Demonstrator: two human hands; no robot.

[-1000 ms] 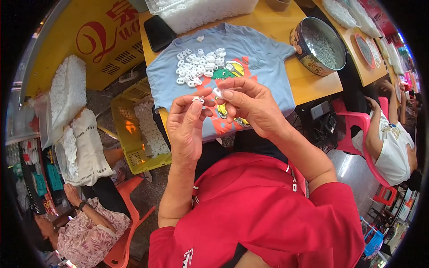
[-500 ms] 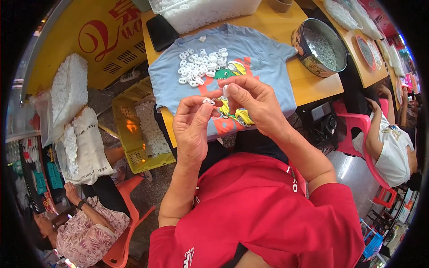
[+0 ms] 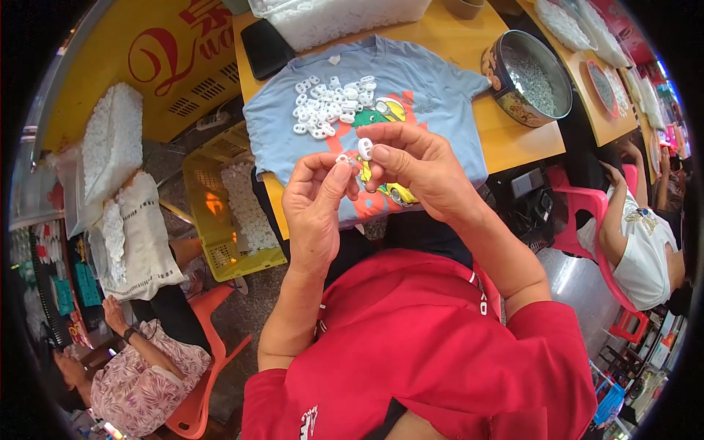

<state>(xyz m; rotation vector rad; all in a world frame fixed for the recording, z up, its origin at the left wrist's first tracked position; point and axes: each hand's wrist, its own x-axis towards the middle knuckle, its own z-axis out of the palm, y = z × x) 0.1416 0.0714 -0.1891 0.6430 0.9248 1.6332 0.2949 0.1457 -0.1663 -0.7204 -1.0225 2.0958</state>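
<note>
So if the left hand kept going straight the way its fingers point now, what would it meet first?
Probably the small white plastic piece pinched in the right hand, just beyond the left hand fingertips; past that, the white pieces heaped on the blue T-shirt. Depth is unclear.

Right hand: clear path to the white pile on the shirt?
Probably yes. The right hand pinches a white piece just short of the pile; nothing lies between, though its fingers are occupied.

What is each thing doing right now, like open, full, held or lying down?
Left hand: pinching a small white piece.
Right hand: holding a white plastic ring.
Blue T-shirt: spread flat on table.
White pieces pile: loose on shirt.
Round tin: open, partly filled.
Yellow crate: holding white pieces.
</note>
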